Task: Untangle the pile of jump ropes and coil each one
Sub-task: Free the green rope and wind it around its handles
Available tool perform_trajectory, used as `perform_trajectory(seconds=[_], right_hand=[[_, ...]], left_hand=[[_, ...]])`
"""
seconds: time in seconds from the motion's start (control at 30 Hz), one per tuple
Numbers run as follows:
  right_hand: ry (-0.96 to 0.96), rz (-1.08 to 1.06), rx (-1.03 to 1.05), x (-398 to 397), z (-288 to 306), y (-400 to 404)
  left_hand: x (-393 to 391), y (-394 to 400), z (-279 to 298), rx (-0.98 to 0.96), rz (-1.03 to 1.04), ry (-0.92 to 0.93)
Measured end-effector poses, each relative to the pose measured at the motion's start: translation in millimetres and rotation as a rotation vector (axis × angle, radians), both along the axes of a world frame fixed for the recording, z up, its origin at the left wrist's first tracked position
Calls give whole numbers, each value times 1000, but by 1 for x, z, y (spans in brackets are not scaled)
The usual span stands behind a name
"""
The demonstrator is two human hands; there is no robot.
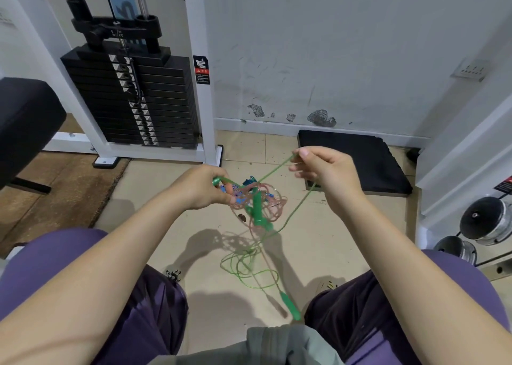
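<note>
1. The left hand (203, 188) grips the knot of ropes (256, 201) in mid-frame, held above the floor (210, 237); fingers are curled round a green loop and pink strands.
2. The right hand (322, 170), to the right and slightly higher, pinches a length of green rope (273, 170) between thumb and fingers, drawn taut from the knot.
3. One green handle (257, 206) hangs inside the knot; the other green handle (291, 305) lies on the floor at lower centre, with loose green coils (249, 267) just above it.
4. Pink rope (270, 204) and something blue are wound through the same knot; how many ropes there are cannot be told.
5. Risk: pulling the taut green strand harder would probably tighten the knot, since the hanging handle looks caught among pink loops.
6. Risk: the floor coils may snag on themselves as slack is drawn up.
7. No containers appear; a black mat (357, 162) lies at the wall, and a weight stack (133, 98) stands upper left.
</note>
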State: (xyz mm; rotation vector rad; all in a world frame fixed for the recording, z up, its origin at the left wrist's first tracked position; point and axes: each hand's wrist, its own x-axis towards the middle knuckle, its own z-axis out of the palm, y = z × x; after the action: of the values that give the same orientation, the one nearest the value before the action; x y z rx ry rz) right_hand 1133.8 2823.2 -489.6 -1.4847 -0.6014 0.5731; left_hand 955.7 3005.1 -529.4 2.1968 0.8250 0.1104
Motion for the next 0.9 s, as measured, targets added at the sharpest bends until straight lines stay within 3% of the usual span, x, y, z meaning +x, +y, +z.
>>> perform_trajectory(seconds=[0.07, 0.23, 0.3, 0.4, 0.53, 0.63, 0.73, 0.9], right_hand=[[39, 123, -25, -7, -2, 1], [135, 414, -52, -24, -10, 6], [185, 465, -8, -26, -9, 8], [264, 488, 98, -22, -5, 9], [236, 321, 70, -11, -6, 8], [-33, 207, -165, -4, -8, 4], [-332, 336, -407, -9, -5, -1], [-440, 419, -496, -18, -4, 1]], left_hand=[[0, -2, -2, -51, -20, 3], [9, -21, -3, -352, -22, -286], [10, -29, -6, -418, -111, -278], [10, -36, -10, -369, -251, -142], [10, -28, -4, -277, -162, -110], [7, -25, 5, -353, -82, -189], [6, -28, 8, -449, -52, -273], [4, -31, 10, -445, -16, -307]])
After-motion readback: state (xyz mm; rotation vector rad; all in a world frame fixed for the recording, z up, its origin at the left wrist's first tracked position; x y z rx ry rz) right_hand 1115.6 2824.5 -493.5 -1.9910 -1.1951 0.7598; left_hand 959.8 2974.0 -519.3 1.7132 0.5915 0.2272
